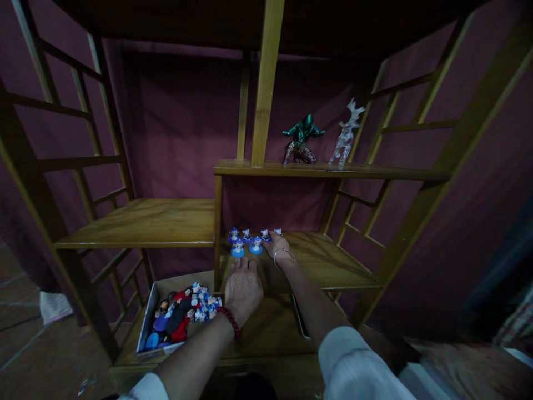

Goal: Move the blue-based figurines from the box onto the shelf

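Left hand [244,284] and right hand [277,244], grips unclear, at wooden shelf [328,261] before maroon wall [179,122].

No text, label, brand, number or sign could be read on anything in view. Any print on the small figures [237,248] near the left edge of the lower right shelf [328,255], or on the cardboard box [175,284] beneath that shelf's left corner, was too small and too dim to make out.
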The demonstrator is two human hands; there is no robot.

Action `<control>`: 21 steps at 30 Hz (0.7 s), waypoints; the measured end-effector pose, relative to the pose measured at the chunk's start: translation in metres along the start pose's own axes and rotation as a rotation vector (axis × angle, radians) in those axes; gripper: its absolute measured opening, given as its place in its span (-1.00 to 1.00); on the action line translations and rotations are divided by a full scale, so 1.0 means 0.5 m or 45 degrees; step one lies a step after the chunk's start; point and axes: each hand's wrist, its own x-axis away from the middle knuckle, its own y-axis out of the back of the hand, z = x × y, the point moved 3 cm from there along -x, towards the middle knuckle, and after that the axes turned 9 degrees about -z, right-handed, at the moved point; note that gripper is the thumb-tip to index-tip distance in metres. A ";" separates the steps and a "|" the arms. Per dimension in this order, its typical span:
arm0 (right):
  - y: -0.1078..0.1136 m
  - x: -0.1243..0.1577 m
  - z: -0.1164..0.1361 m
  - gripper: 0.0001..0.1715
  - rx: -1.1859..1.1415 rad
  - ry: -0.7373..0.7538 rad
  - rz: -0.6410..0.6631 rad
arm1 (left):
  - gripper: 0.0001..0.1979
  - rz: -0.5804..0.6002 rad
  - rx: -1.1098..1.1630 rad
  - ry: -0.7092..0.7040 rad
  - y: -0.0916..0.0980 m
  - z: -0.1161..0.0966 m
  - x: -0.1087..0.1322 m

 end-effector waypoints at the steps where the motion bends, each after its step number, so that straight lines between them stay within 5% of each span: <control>1: 0.001 0.001 -0.001 -0.57 -0.012 0.004 -0.005 | -0.81 -0.003 0.000 -0.002 -0.001 0.000 0.000; 21: 0.009 0.006 0.001 -0.68 0.005 -0.010 -0.017 | -0.79 0.029 -0.001 0.020 0.000 0.000 0.001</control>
